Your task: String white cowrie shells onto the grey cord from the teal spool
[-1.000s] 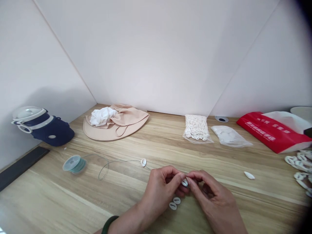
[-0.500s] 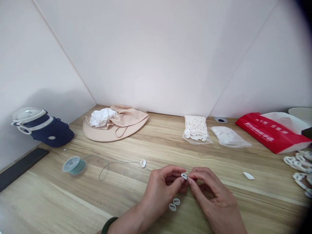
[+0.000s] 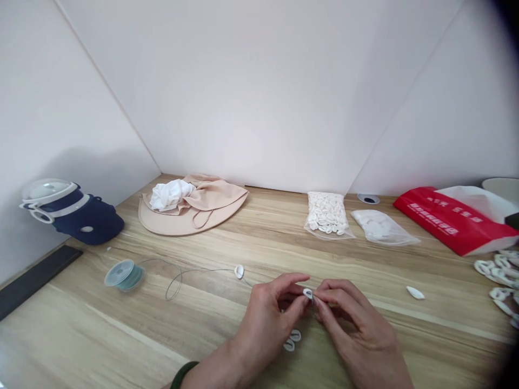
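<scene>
My left hand [image 3: 270,319] and my right hand [image 3: 352,329] meet over the wooden table [image 3: 227,319], both pinching one small white shell [image 3: 308,293] between thumbs and forefingers. Two more white shells [image 3: 292,340] lie on the table just under my left hand. A thin cord [image 3: 190,270] runs from a teal spool [image 3: 124,273] past another shell [image 3: 239,270] towards my hands. A dark green bangle [image 3: 182,374] shows on my left wrist.
At the back lie a beige sun hat with white cloth [image 3: 190,202], a bag of shells [image 3: 327,213], a second clear bag [image 3: 381,226] and a red packet [image 3: 450,220]. A navy cap-like object [image 3: 73,213] sits left. Loose shells [image 3: 500,275] and one single shell [image 3: 415,292] lie right.
My hands lifted the pinched shell slightly and turned it; my left fingers spread a little. Nothing else on the table moved.
</scene>
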{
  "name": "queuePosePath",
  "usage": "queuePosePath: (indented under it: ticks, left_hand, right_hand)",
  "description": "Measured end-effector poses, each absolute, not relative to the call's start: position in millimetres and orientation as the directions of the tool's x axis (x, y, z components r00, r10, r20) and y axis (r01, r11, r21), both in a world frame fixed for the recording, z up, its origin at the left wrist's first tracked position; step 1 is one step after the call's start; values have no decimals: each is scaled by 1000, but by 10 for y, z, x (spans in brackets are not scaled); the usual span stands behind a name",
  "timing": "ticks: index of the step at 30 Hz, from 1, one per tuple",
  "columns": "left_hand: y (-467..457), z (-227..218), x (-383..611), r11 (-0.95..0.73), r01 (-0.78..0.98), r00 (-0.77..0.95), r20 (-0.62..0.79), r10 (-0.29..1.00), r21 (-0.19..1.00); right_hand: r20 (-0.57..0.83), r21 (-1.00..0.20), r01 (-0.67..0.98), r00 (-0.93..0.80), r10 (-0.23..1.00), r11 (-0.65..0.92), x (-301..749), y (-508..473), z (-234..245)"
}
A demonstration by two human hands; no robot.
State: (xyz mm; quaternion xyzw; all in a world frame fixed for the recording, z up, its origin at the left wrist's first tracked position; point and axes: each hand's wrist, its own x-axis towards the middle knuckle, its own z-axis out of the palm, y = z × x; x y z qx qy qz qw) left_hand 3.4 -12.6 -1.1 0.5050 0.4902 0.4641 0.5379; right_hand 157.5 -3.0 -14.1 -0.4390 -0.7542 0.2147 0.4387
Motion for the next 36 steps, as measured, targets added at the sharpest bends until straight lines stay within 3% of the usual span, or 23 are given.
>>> queuePosePath:
  ticks: [15, 24, 36]
  left_hand:
    - [-151, -25, 8, 9, 112, 121, -23, 992, 994]
    - [-120, -17, 49, 96, -51, 73, -92, 993, 994]
    - [-136, 63, 63, 229, -157, 83, -218, 972, 961]
  right_hand:
    - [584, -558, 522, -306, 752, 646, 1563, -28, -103]
    - [332, -851, 369, -174, 927, 374, 1556, -55, -151]
    - [341, -860, 341, -168, 925, 379, 1537, -41, -110]
